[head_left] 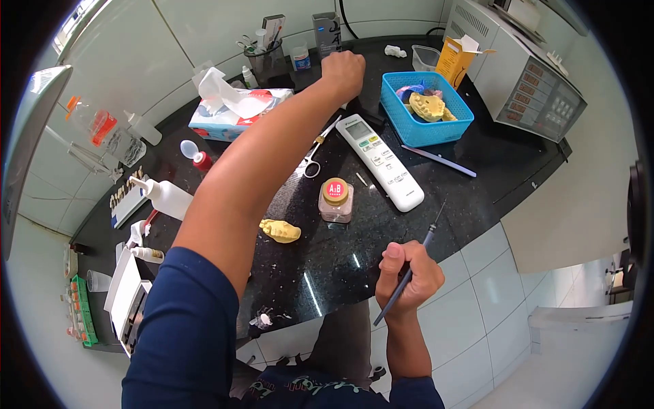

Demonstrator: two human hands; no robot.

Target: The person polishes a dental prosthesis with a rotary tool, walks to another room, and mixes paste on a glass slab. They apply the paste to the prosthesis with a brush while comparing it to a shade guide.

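My right hand (410,278) grips a slim, dark-handled tool (402,290) with a fine pointed tip, held over the counter's front edge. My left hand (343,72) stretches to the back of the counter, fingers curled; whatever they hold is hidden behind the hand. A grey box (327,35) stands just behind it. Between my arms sits a small glass jar (336,208) with a gold lid and red label. Left of the jar lies a yellow dental cast piece (280,231). A white remote control (380,163) lies to the jar's right, and scissor-like forceps (312,167) lie behind the jar.
A blue basket (429,136) holds more yellow casts. Nearby are a lilac stick (439,161), a yellow carton (455,63) and a grey-white appliance (521,75). At left stand a tissue box (218,126), a white squeeze bottle (167,198) and a clear bottle (112,136).
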